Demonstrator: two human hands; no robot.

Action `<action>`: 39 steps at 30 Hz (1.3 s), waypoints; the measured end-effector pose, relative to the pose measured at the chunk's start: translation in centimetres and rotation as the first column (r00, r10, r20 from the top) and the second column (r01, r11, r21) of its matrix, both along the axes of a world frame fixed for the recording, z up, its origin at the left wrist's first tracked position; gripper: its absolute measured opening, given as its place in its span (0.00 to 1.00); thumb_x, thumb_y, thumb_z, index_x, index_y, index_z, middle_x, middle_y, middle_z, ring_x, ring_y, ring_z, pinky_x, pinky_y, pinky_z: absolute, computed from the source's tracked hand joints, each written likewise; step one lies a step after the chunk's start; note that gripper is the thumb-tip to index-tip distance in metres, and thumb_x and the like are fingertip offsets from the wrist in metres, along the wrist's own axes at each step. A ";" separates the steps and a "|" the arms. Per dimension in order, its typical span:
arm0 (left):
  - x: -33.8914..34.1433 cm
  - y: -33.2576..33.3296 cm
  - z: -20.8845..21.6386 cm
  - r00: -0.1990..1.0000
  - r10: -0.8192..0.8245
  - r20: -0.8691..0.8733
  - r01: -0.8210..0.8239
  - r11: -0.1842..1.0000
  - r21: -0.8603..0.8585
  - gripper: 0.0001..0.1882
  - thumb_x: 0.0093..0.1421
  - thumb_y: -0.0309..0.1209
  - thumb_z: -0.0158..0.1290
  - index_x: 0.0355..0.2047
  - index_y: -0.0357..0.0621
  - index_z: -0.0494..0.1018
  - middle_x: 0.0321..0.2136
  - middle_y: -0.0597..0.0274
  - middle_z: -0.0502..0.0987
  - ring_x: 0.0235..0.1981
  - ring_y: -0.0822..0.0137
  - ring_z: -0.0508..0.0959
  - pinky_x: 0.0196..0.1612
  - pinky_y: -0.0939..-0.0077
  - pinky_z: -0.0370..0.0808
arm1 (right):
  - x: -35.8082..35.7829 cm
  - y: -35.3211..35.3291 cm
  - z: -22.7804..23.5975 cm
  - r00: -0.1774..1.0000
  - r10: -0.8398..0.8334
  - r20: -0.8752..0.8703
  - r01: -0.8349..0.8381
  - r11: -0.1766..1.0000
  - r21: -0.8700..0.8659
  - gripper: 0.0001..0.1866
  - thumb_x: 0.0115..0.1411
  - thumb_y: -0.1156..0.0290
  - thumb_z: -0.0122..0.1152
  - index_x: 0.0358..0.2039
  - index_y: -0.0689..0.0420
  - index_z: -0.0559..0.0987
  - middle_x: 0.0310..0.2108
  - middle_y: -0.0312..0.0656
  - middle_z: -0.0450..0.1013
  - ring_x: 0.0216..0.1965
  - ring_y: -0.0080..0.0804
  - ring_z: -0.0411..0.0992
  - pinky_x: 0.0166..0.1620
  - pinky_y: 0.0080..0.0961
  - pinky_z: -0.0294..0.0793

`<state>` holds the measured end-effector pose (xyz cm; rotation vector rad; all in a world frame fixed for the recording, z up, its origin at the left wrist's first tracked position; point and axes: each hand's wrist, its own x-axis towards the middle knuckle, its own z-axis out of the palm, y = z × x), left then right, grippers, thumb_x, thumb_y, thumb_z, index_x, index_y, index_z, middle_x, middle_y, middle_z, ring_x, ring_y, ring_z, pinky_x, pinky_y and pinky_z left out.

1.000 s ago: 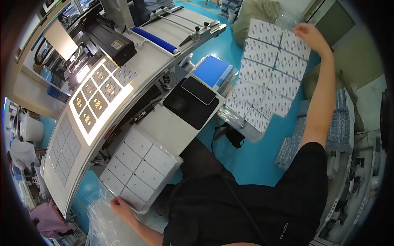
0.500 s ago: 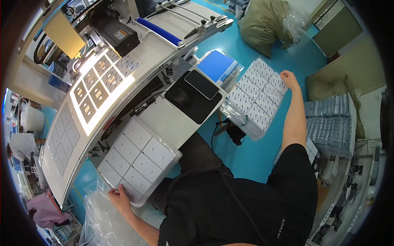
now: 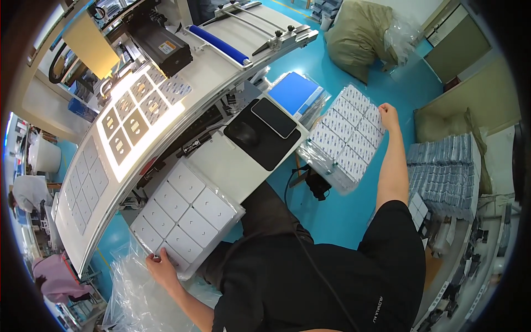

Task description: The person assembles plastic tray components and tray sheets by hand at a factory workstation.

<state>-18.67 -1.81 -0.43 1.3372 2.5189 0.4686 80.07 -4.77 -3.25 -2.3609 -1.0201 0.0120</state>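
My left hand (image 3: 162,269) pinches the near corner of a white sheet of square-cornered panels (image 3: 185,218), each with a small dark mark. That sheet tops a plastic-wrapped stack beside my lap. Off to the right, my right hand (image 3: 389,117) has its fingers closed at the right edge of a sheet (image 3: 348,135) covered in a repeating blue-grey print and divided into panels. This printed sheet lies over a stack in clear plastic, whose lower edge shows beneath it.
A black mouse (image 3: 242,133) and a phone (image 3: 274,118) rest on a black mat (image 3: 270,157) between the stacks. Ahead is a machine table (image 3: 204,77) with a lit panel (image 3: 130,124) and blue roller (image 3: 218,44). Bundled grey stacks (image 3: 442,174) stand right; clear plastic (image 3: 133,293) lies lower left.
The view has shifted slightly. My right hand has come a little nearer along the printed sheet's edge; my left hand stays at its corner.
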 end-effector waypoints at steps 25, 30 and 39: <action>-1.6 -0.1 1.4 0.995 -0.074 0.071 0.056 0.971 0.234 0.10 0.72 0.31 0.55 0.41 0.32 0.74 0.36 0.43 0.79 0.38 0.42 0.79 0.45 0.52 0.76 | -33.7 11.8 3.7 0.800 0.521 -0.299 -0.405 0.835 0.373 0.12 0.74 0.68 0.63 0.48 0.62 0.85 0.38 0.38 0.82 0.41 0.25 0.78 0.46 0.24 0.77; 0.6 -0.6 2.5 0.885 -0.036 0.464 -0.169 0.904 0.393 0.14 0.73 0.29 0.58 0.52 0.34 0.73 0.33 0.55 0.79 0.33 0.67 0.76 0.40 0.69 0.74 | -49.3 13.2 5.4 0.435 0.743 -0.509 -0.703 0.633 0.325 0.10 0.71 0.70 0.66 0.47 0.62 0.85 0.34 0.36 0.80 0.37 0.19 0.76 0.42 0.21 0.75; 0.7 -7.5 2.2 0.454 0.110 0.884 -0.283 0.959 0.026 0.15 0.75 0.36 0.57 0.43 0.31 0.82 0.28 0.64 0.82 0.23 0.76 0.76 0.25 0.75 0.72 | -54.3 11.8 2.1 0.331 0.745 -0.579 -0.842 0.510 0.174 0.12 0.70 0.69 0.67 0.47 0.65 0.84 0.32 0.40 0.82 0.35 0.24 0.78 0.41 0.26 0.77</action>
